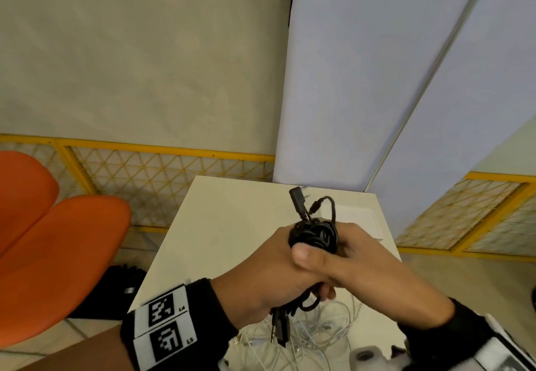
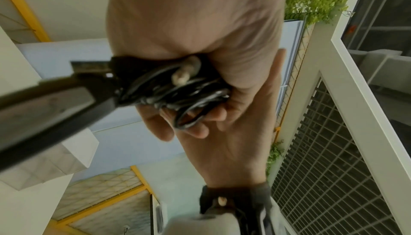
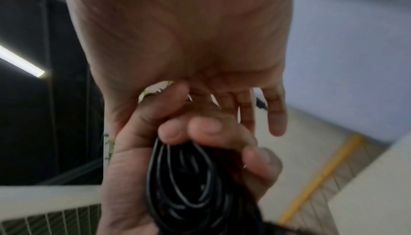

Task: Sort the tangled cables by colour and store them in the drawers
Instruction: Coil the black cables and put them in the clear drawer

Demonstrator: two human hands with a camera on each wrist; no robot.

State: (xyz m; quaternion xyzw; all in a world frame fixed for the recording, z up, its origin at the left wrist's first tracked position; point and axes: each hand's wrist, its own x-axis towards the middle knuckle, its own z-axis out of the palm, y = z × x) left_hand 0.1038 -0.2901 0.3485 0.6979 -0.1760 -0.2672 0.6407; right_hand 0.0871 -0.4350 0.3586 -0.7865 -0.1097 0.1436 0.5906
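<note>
Bundling stage: left hand [image 1: 261, 278] and right hand [image 1: 356, 263] both clamped round coiled black cable bundle [image 1: 316, 234], frame centre; white thin cables [image 1: 319, 336] lay tangled below. Next, I judged: find drawer, unseen.

Two hands around a coiled bundle of thin black cables [image 2: 177, 89]

At frame centre the left hand [image 2: 200, 27] grips it; the right hand's [image 2: 227, 147] fingers curl beneath; a blurred black plug [image 2: 55, 101], possibly USB, juts lower left.

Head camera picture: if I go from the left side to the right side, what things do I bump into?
Orange chair → tagged wristband → left hand → black cable bundle → right hand → yellow mesh fence.
</note>
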